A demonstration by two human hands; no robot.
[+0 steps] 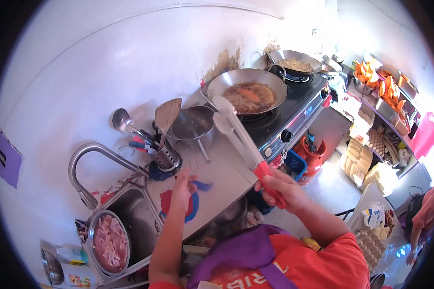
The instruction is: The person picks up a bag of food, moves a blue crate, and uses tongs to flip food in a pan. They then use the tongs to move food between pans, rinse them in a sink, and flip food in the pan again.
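My right hand [289, 190] is closed around the red handles of a pair of metal tongs [242, 137]. The tongs tilt up to the left, their pale tips in front of the stove's near edge and beside the large wok [217, 85]. In that wok, orange-brown food [250, 96] sits in bubbling oil. My left hand [181, 190] hovers over the counter with its fingers apart and nothing visible in them. Below it lies a red and blue cloth [194, 208]. A strainer over a pot [193, 124] stands between the utensil holder and the stove.
A perforated utensil holder [166, 158] holds a wooden spatula [168, 114] and ladle. At left, a bowl of raw meat [111, 243] rests by the sink [140, 216]. A second wok [296, 62] sits farther back. An orange gas cylinder [311, 161] stands below; another person's arm [422, 216] shows right.
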